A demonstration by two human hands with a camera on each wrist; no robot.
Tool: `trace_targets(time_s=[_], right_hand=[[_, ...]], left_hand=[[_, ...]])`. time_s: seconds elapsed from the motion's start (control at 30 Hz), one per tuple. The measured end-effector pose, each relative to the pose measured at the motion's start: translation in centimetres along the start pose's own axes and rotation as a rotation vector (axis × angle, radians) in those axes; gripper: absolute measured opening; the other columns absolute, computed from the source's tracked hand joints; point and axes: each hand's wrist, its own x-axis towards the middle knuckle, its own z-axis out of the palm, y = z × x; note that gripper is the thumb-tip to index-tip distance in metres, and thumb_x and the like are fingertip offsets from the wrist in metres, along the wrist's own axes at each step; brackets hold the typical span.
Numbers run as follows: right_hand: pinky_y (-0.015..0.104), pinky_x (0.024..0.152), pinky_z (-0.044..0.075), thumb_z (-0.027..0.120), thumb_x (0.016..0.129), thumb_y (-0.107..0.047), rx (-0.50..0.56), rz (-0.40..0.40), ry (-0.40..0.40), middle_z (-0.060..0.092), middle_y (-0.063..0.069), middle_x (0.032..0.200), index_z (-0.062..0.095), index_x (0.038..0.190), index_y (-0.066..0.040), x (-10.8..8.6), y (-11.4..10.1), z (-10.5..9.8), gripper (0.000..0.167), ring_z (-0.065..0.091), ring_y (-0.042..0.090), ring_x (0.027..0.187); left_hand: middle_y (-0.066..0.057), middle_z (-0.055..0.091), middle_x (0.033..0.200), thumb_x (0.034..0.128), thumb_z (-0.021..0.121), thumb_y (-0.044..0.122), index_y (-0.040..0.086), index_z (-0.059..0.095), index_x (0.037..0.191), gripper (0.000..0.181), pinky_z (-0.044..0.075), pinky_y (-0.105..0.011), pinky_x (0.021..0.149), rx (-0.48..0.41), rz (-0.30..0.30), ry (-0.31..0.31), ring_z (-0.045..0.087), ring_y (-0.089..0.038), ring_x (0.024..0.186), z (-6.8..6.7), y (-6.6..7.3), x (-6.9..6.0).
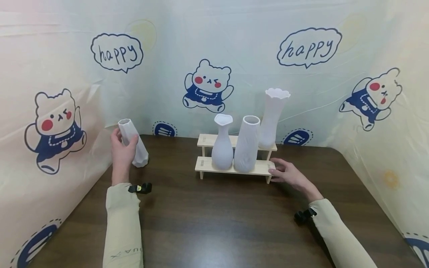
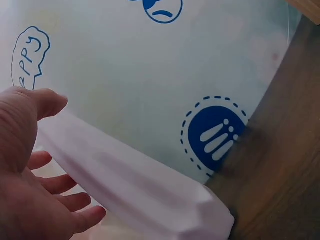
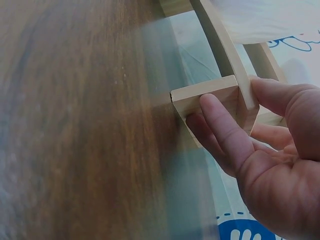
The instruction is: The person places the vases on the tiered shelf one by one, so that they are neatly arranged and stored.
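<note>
On the left, my left hand (image 1: 124, 150) holds a white faceted vase (image 1: 139, 150) near its top, thumb on one side and fingers on the other. In the left wrist view, the vase (image 2: 135, 175) runs down from between thumb and fingertips to its base by the tabletop. My right hand (image 1: 289, 173) grips the right end of a two-tier wooden stand (image 1: 207, 164). In the right wrist view, two fingertips press on the stand's leg (image 3: 215, 92), and the thumb lies against the tier's board.
On the lower tier stand a narrow-necked white vase (image 1: 222, 149) and a tapered white vase (image 1: 247, 147). A tall vase with a scalloped rim (image 1: 269, 119) is on the upper tier. The dark wooden table (image 1: 214, 216) meets a printed curtain (image 1: 161, 85) behind and at both sides.
</note>
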Motion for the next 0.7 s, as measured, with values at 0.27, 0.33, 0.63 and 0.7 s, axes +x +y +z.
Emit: trace_targets(time_s=[0.27,0.33,0.63,0.7], right_hand=[[0.044,0.09,0.057,0.064,0.095,-0.03,-0.012,0.002,0.005,0.046,0.034,0.14,0.024,0.153,-0.006,0.2,-0.4,-0.2,0.074,0.063,0.033,0.112],[0.044,0.091,0.056,0.064,0.095,-0.031,-0.014,0.005,0.003,0.045,0.034,0.141,0.025,0.153,-0.007,0.2,-0.5,-0.2,0.074,0.062,0.034,0.113],[0.044,0.091,0.057,0.063,0.096,-0.029,-0.013,0.003,-0.004,0.046,0.035,0.139,0.025,0.153,-0.006,0.2,-0.2,-0.1,0.073,0.062,0.033,0.112],[0.044,0.09,0.057,0.063,0.096,-0.029,-0.01,0.005,-0.002,0.047,0.035,0.139,0.025,0.153,-0.006,0.2,-0.1,-0.1,0.072,0.063,0.033,0.112]], left_hand=[[-0.009,0.018,0.165,0.095,0.056,0.046,0.029,0.008,0.157,0.08,0.025,-0.063,0.116,0.008,0.017,-0.035,0.023,-0.034,0.149,0.0,-1.3,0.9],[-0.009,0.015,0.165,0.0952,0.055,0.047,0.029,0.004,0.157,0.082,0.024,-0.065,0.115,0.021,0.002,-0.061,0.023,-0.036,0.148,0.0,-1.8,1.1],[-0.012,0.015,0.165,0.0961,0.056,0.042,0.026,0.001,0.158,0.084,0.024,-0.065,0.115,0.047,-0.009,-0.071,0.024,-0.039,0.147,0.1,-2.9,1.5],[-0.014,0.016,0.164,0.0963,0.056,0.041,0.025,0.002,0.158,0.083,0.026,-0.065,0.115,0.038,-0.014,-0.07,0.024,-0.039,0.147,0.1,-2.9,1.5]])
